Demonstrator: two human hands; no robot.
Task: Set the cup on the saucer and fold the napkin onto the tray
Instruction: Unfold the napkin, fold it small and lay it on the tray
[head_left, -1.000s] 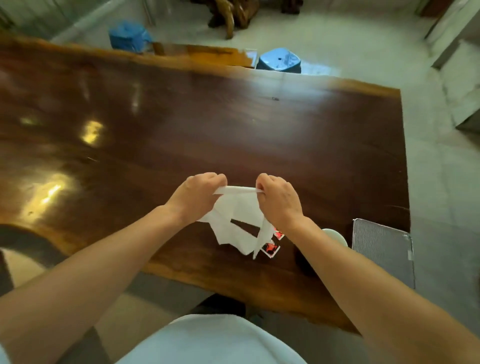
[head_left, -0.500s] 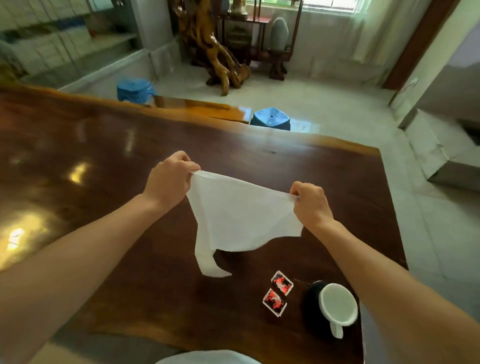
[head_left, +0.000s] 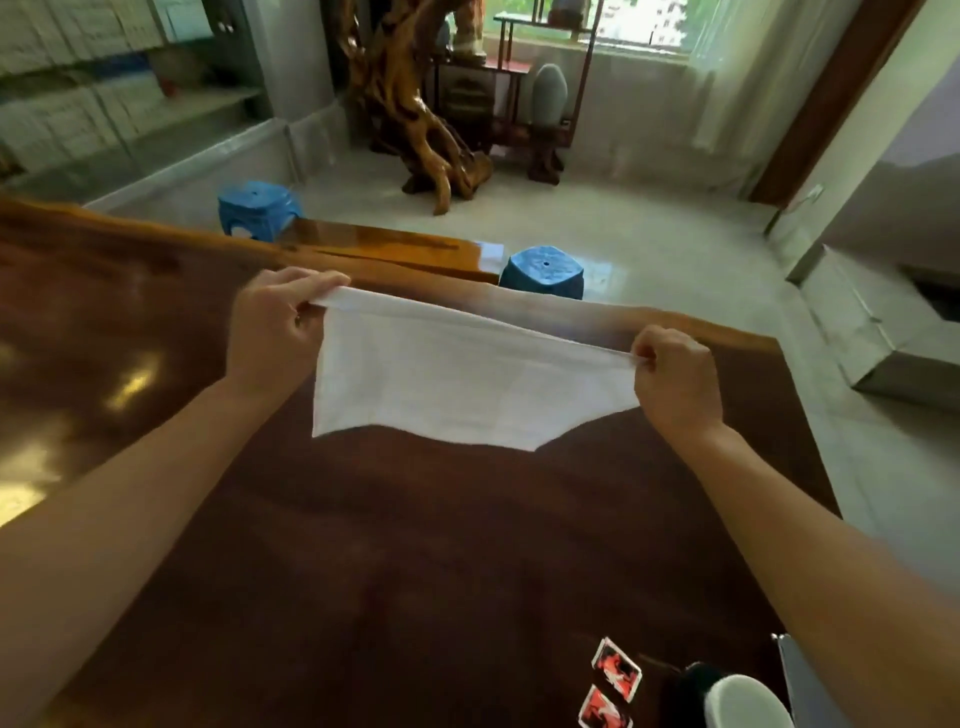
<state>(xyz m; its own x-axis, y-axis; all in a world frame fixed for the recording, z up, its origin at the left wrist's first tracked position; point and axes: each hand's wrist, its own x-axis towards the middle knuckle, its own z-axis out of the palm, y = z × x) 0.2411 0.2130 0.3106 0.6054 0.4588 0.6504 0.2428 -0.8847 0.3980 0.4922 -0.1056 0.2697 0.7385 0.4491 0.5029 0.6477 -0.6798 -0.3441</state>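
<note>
A white napkin (head_left: 462, 379) hangs spread out in the air above the dark wooden table (head_left: 363, 571). My left hand (head_left: 275, 322) pinches its upper left corner and my right hand (head_left: 675, 379) pinches its upper right corner, so the top edge is pulled taut. The white cup (head_left: 743, 701) sits at the bottom right on a dark saucer (head_left: 693, 680), partly cut off by the frame. A sliver of the metal tray (head_left: 789, 670) shows to the right of the cup, mostly hidden behind my right forearm.
Two red and white sachets (head_left: 615, 675) lie on the table left of the cup. Beyond the far table edge stand two blue stools (head_left: 543, 273), a wooden bench (head_left: 389, 249) and a carved root sculpture (head_left: 415, 114). The table's right edge drops to tiled floor.
My hands have moved apart and risen, unfolding the napkin from a crumpled bunch into a wide taut sheet. The view has tilted up, so cup and sachets sit lower in frame.
</note>
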